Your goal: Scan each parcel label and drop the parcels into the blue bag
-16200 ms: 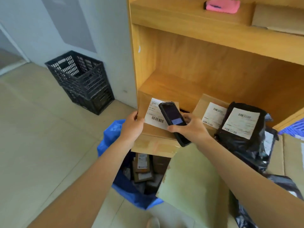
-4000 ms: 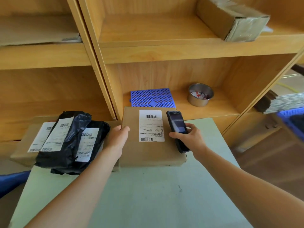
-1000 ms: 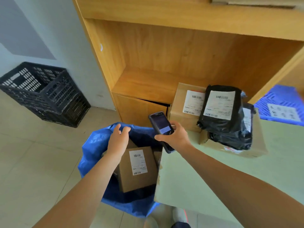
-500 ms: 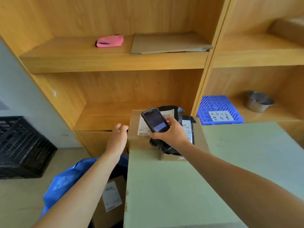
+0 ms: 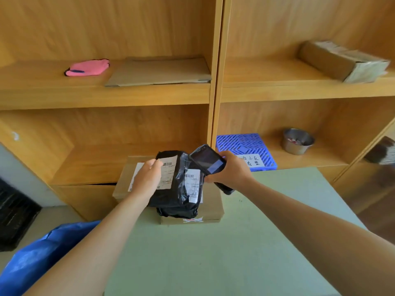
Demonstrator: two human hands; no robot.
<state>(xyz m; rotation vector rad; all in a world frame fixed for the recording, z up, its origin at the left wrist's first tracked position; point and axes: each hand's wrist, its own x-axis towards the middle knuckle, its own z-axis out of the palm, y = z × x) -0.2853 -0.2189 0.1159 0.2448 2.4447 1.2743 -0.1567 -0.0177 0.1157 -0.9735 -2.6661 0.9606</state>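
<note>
Black parcel (image 5: 171,186), top of the pile at the far edge of the green table (image 5: 213,263): the left hand (image 5: 147,178) lies on its left side, fingers spread over the white label (image 5: 168,175). Whether it grips or only rests, cannot tell. Barcode on label visible; print too small to read. Just right of this hand, a second black parcel (image 5: 188,201) with its own barcoded label. Both bags lie on a flat cardboard box (image 5: 211,208); behind the hand, another cardboard box (image 5: 126,178) with a white label.

Right hand (image 5: 230,171), just right of the parcels, is clamped around a black handheld scanner (image 5: 208,162), screen lit, tilted toward the labels.

Beyond the right hand: blue plastic grid (image 5: 245,148) with a handwritten note, characters not legible; metal bowl (image 5: 298,141) further right. Blue bag (image 5: 36,257) below the left forearm, beside the table.
</note>
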